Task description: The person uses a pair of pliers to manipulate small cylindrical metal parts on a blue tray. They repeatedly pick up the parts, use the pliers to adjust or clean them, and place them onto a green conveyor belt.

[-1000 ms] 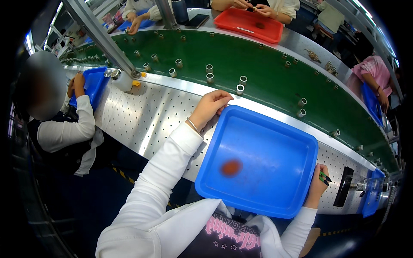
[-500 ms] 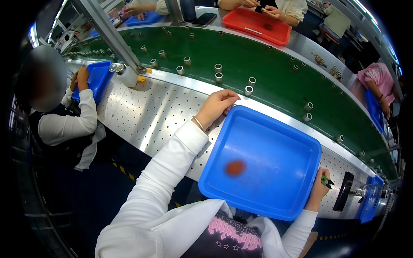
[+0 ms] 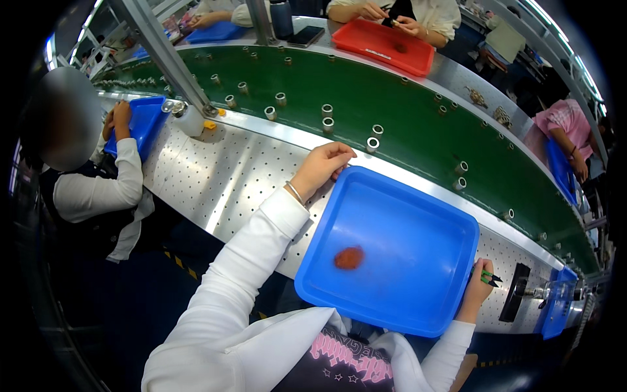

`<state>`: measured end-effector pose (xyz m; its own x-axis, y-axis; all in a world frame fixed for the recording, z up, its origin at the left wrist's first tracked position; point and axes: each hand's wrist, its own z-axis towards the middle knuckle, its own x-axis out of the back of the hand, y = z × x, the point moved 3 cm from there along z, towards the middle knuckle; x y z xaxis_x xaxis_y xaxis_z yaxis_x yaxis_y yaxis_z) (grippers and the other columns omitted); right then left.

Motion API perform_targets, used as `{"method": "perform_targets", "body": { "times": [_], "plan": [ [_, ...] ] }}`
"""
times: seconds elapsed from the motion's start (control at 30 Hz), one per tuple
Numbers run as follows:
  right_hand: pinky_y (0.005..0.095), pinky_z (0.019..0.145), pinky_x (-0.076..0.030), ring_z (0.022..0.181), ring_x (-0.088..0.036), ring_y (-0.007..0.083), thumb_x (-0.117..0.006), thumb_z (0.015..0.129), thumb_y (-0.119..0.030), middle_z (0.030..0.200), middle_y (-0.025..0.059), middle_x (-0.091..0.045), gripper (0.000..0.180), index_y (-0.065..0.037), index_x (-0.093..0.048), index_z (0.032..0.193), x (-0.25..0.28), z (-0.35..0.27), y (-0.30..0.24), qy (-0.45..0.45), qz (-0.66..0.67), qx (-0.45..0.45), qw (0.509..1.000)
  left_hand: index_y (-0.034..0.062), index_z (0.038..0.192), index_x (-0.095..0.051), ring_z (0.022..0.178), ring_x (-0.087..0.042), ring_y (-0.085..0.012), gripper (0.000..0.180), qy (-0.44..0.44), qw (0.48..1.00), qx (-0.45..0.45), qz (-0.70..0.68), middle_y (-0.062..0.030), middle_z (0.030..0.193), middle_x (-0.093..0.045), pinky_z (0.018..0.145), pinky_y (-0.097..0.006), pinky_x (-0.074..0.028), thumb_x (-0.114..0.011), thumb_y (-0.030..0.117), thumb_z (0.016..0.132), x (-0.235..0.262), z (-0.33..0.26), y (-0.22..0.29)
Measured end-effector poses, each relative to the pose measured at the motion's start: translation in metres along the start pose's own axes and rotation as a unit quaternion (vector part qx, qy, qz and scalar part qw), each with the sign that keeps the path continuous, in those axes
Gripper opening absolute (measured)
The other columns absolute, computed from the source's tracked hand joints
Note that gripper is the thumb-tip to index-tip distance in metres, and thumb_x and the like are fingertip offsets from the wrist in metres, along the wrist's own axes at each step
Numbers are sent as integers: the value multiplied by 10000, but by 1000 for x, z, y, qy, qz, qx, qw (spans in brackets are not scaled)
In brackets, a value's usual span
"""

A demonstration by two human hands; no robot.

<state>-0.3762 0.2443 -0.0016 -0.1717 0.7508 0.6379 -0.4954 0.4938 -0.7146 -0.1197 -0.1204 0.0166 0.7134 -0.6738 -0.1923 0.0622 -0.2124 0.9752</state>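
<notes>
A large blue plastic tray (image 3: pixel 392 245) rests at the near edge of the perforated metal table, close against my body. In it, left of centre, is a rust-orange patch (image 3: pixel 349 258); whether it is a clump or a stain I cannot tell. My left hand (image 3: pixel 321 168) lies at the tray's far left corner, its fingers curled together; anything between them is hidden. Beside the tray's right wall, my right hand (image 3: pixel 478 287) is closed around green-handled thread snips (image 3: pixel 488 279), their dark blades pointing right.
Beyond the tray runs a green conveyor belt (image 3: pixel 418 140) with several short metal sleeves (image 3: pixel 372 144). A white bottle (image 3: pixel 188 119) stands by a metal post. To the right is a black stand (image 3: pixel 514 293). Co-workers sit left and across, with blue trays and a red tray (image 3: pixel 382 49).
The whole view has shifted slightly left and down. The orange patch looks sharper than before. Both hands hold nearly the same places beside the tray.
</notes>
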Motion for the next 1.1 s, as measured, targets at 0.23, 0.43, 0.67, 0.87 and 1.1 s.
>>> {"method": "perform_targets", "body": {
  "times": [0.23, 0.43, 0.67, 0.87, 1.1],
  "plan": [
    [211, 503, -319, 538, -405, 50, -530, 911, -178, 580, -16, -488, 242, -33, -555, 719, -4, -2, -5, 8, 15, 14, 1000, 7, 972, -610, 601, -441, -37, 160, 3, 1000, 5, -8, 36, 674, -497, 540, -163, -364, -564, 123, 871, 5, 0, -5],
    [211, 498, -318, 533, -404, 50, -531, 912, -182, 577, -15, -490, 241, -36, -559, 722, -1, -1, -6, 5, 2, 5, 1000, 2, 971, -609, 598, -440, -39, 173, 3, 1000, 9, 15, 37, 667, -492, 540, -165, -360, -563, 136, 872, 0, -1, -1],
    [217, 493, -316, 530, -402, 50, -535, 909, -186, 577, -16, -490, 249, -39, -558, 709, -3, -1, -2, 9, 0, 3, 1000, 1, 958, -612, 589, -437, -35, 162, -2, 1000, 1, -6, 34, 669, -501, 540, -161, -359, -563, 131, 874, 3, 2, -3],
    [225, 545, -356, 591, -430, 61, -515, 921, -223, 631, -2, -508, 284, -34, -523, 709, 0, -2, -6, -16, -16, -18, 1000, 29, 920, -615, 551, -425, -47, 118, 1, 1000, 1, -8, 26, 652, -486, 497, -180, -358, -561, 124, 874, 4, 4, -7],
    [223, 495, -326, 529, -400, 63, -543, 905, -190, 584, -7, -491, 254, -32, -546, 706, -2, -2, -5, 11, -16, 10, 1000, 13, 951, -622, 587, -441, -37, 150, -4, 1000, 0, 3, 31, 675, -514, 541, -157, -371, -571, 126, 866, 2, -1, -4]
  ]
}}
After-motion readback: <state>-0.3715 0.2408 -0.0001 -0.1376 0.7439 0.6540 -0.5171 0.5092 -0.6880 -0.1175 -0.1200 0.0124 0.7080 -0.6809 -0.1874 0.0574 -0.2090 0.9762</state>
